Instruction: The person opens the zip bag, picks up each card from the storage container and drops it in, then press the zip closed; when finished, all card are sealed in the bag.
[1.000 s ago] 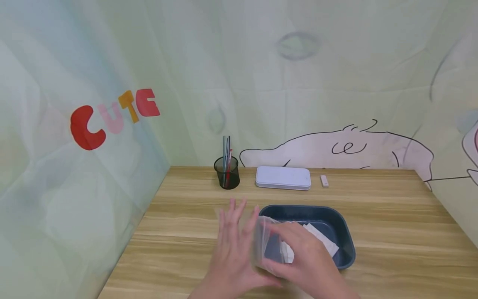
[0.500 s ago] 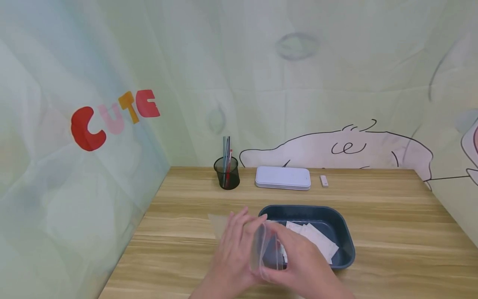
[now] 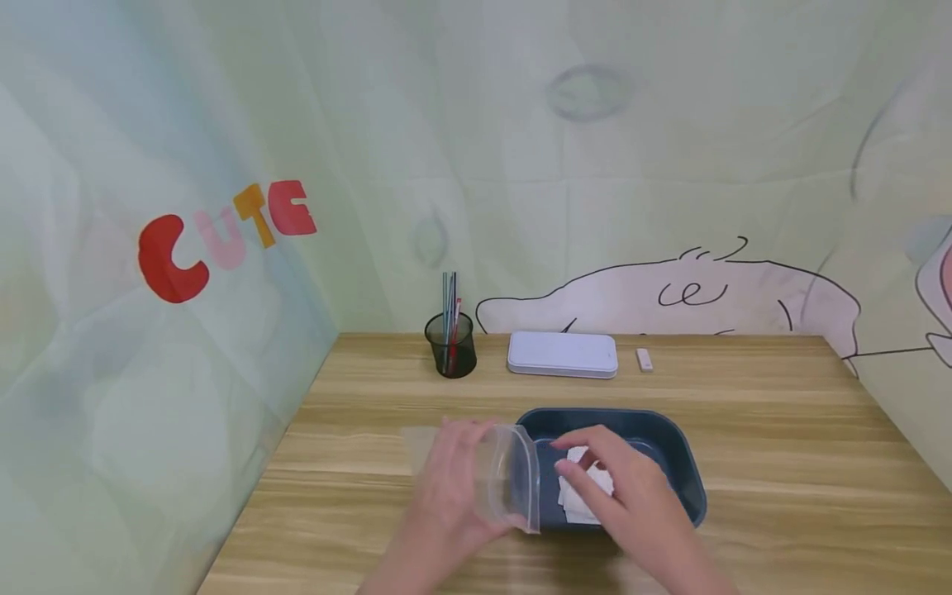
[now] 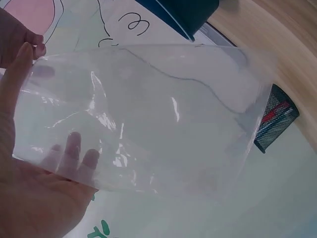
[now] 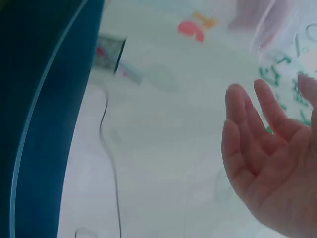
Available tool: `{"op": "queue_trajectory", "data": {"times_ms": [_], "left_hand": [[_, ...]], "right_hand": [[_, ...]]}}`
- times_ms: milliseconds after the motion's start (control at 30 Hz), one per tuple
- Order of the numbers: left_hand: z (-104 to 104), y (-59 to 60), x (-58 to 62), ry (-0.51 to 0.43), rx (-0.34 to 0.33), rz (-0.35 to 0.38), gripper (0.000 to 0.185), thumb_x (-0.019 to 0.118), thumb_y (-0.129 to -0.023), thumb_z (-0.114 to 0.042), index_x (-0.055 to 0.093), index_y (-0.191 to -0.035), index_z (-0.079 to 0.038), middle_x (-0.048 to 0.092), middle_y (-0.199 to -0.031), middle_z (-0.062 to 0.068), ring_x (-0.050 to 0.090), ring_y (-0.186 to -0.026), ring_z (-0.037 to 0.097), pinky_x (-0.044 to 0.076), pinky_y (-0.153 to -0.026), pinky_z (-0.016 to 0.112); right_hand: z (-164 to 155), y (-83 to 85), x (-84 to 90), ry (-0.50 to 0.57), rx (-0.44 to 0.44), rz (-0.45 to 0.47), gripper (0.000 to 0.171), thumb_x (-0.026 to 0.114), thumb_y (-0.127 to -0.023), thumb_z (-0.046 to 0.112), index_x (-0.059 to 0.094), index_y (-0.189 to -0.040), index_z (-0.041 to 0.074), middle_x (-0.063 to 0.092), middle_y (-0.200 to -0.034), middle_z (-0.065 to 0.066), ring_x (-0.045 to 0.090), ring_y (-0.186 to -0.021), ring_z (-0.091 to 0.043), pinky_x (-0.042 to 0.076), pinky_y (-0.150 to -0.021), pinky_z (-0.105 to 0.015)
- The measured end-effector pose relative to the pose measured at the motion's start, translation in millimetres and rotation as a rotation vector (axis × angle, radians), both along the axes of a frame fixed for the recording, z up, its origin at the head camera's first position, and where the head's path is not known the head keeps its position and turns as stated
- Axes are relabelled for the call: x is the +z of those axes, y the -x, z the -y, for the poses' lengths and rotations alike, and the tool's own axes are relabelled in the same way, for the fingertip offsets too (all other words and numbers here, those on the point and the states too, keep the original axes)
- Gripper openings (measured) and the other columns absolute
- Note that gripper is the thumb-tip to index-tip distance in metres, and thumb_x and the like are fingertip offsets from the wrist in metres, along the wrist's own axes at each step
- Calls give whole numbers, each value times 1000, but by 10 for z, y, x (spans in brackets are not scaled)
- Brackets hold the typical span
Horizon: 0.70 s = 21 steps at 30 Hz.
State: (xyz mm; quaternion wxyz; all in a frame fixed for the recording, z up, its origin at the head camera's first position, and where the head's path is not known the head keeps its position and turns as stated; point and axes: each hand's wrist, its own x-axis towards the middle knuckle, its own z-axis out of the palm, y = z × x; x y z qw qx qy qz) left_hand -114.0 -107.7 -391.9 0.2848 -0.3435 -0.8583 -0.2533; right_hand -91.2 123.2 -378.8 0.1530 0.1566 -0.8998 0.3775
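Observation:
A clear plastic bag [image 3: 513,478] lies sideways in my left hand [image 3: 449,496], its open mouth facing right toward the tray. In the left wrist view the thumb and fingers grip the mouth end, and several fingertips show through the film of the bag [image 4: 173,124]; it looks empty. My right hand [image 3: 635,500] is over the dark blue tray [image 3: 687,463], apart from the bag. Its fingers are loosely bent with nothing between them, as the right wrist view of the hand [image 5: 272,158] confirms. White paper-like packets [image 3: 576,504] lie in the tray, partly hidden by that hand.
Behind the tray stand a black mesh pen cup [image 3: 454,355] with pens, a flat white case [image 3: 562,354] and a small white block [image 3: 644,360]. All rest on a wood-grain table [image 3: 781,463]. A printed cloth [image 3: 595,165] hangs around the back and sides.
Both hands were at the bag's mouth, spreading it. The right hand has let go and moved right over the tray; the left hand has moved slightly left with the bag, whose mouth is wider.

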Motion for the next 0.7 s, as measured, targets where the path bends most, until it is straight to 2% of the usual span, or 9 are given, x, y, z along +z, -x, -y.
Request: {"op": "queue_trajectory", "data": {"times_ms": [133,233,300,400,500,600,700], "left_hand": [[88,60,-16,-12,46,-35,103,95,-43,-39,48,-126,1,52,-118,10,49,-112,28,28,-111,45],[163,103,-36,-25,64,-50,100,96,-41,-33,49,-122,3,52,-117,12,49,-113,31,27,-112,44],[210,133,-51,-27,73,-55,100,96,-39,-31,49,-120,4,53,-117,13,50,-112,32,26,-113,44],[270,164,-76,-23,100,-34,100,96,-38,-30,49,-120,4,53,-117,13,49,-112,31,26,-113,42],[314,187,-99,-26,118,3,102,96,-40,-32,48,-122,3,52,-117,14,49,-112,29,25,-113,43],[339,201,-119,-15,143,20,103,96,-41,-35,48,-123,2,52,-117,13,49,-112,28,26,-113,43],[351,209,-132,7,168,26,103,95,-41,-39,49,-124,1,53,-117,13,49,-112,27,27,-112,44]], "right_hand": [[-218,128,-82,-80,-182,6,17,64,-90,42,67,-101,29,63,-93,17,51,-68,-3,47,-55,-25],[-386,219,-215,-196,-247,85,20,69,-88,36,70,-99,19,67,-95,5,55,-66,-10,50,-56,-29],[-485,267,-319,-287,-255,156,24,72,-85,32,71,-99,13,68,-97,-3,60,-69,-17,53,-60,-36],[-598,326,-489,-411,-222,263,34,76,-82,31,69,-104,7,65,-99,-11,63,-77,-25,55,-65,-45],[-652,362,-655,-478,-183,351,46,79,-78,32,65,-110,3,62,-101,-16,62,-77,-29,55,-65,-49],[-667,374,-777,-491,-175,380,55,83,-73,31,62,-113,-1,59,-100,-19,62,-79,-31,55,-68,-50],[-669,379,-836,-479,-185,342,59,87,-68,26,60,-109,-7,56,-92,-20,60,-73,-30,54,-64,-47]]}}
